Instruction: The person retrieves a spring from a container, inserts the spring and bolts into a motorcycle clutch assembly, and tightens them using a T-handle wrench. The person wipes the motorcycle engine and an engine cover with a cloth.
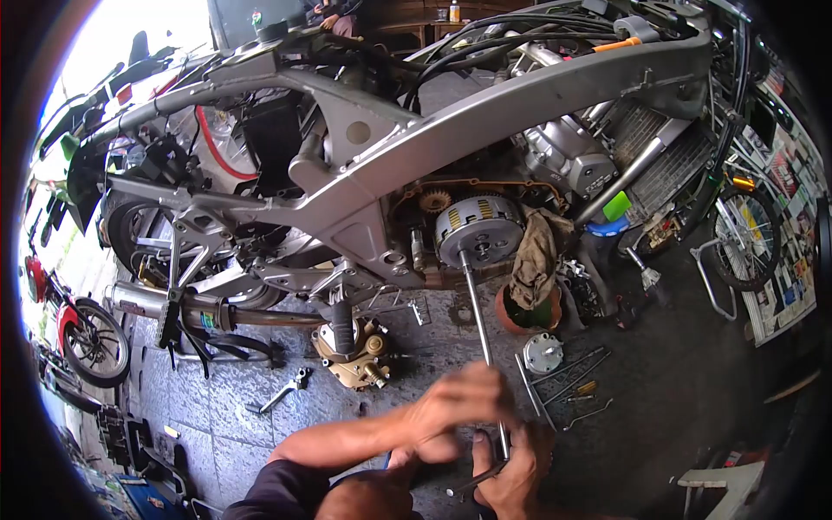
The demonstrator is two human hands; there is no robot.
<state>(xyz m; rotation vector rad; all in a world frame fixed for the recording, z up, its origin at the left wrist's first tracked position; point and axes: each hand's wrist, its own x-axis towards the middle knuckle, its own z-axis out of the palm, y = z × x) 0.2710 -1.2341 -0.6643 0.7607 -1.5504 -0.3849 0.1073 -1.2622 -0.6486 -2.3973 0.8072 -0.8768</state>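
Note:
A long metal rod (475, 303) runs from the centre of the round clutch drum (481, 232) down toward me. My left hand (459, 407), slightly blurred, is closed around the rod's lower part. Below it, my right hand (517, 472) grips the rod's near end, where a thin cross handle (472, 482) sticks out to the left. The drum sits in the open engine case, beside a small toothed gear (435, 201). A brown rag (533, 260) hangs right of the drum, over a reddish bowl (518, 321).
The grey motorcycle frame (433, 152) spans the view above. On the floor lie a bronze-coloured engine cover (354, 355), a wrench-like tool (284, 392), a round metal part (543, 353) and several slim tools. A person (332, 13) is at the top. Other bikes stand at both sides.

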